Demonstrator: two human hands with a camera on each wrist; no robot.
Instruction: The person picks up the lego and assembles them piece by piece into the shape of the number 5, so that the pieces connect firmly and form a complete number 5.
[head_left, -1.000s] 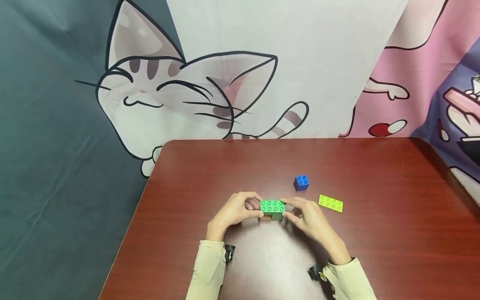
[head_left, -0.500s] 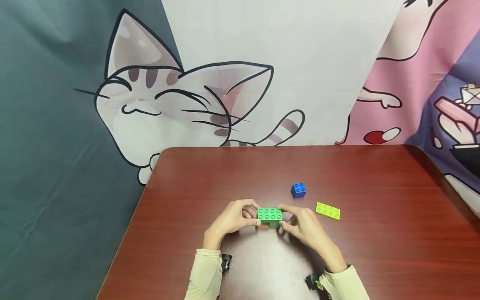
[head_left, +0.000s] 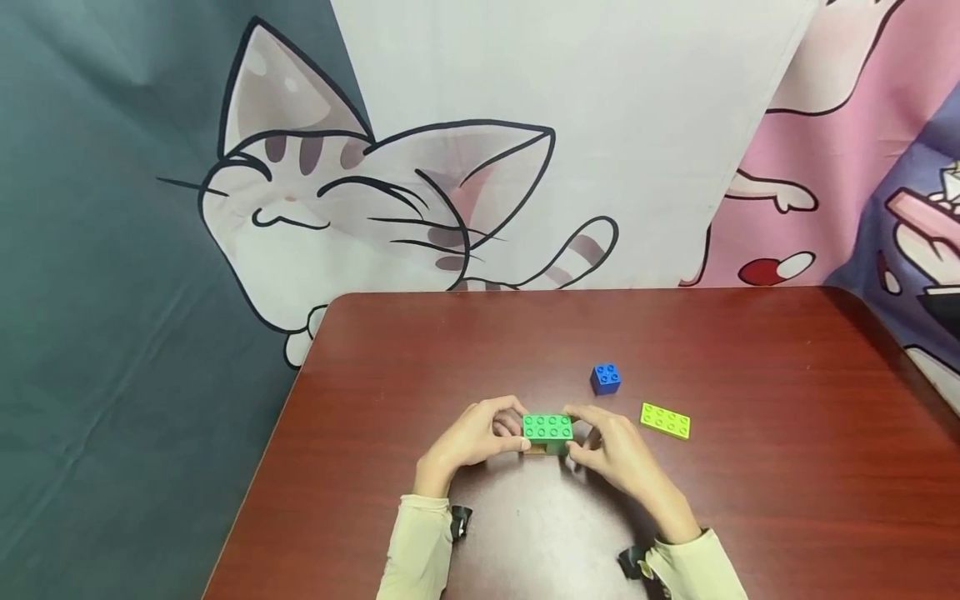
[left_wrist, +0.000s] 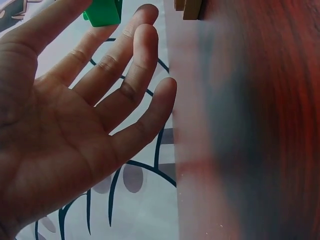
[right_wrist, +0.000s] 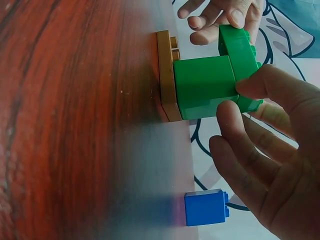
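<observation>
A flat bright-green eight-stud brick (head_left: 547, 427) tops a small stack. Beneath its right part is a taller green block (right_wrist: 204, 87), which stands on a brown plate (right_wrist: 169, 75) on the table. The top brick's left end overhangs the plate with a gap below. My left hand (head_left: 472, 437) pinches that left end between thumb and fingers; in the left wrist view its other fingers spread loosely below the green corner. At the right end, my right hand (head_left: 615, 446) pinches the top brick near its seam with the block, as the right wrist view shows.
A blue four-stud brick (head_left: 605, 379) stands behind and right of the stack. Farther right lies a flat lime-green plate (head_left: 665, 421) with two rows of studs. The dark red wooden table (head_left: 420, 350) ends at a printed cat curtain (head_left: 450, 200).
The head view has shifted slightly. Both hands keep their pinch on the ends of the top green brick, and the stack, blue brick and lime plate stay in place.
</observation>
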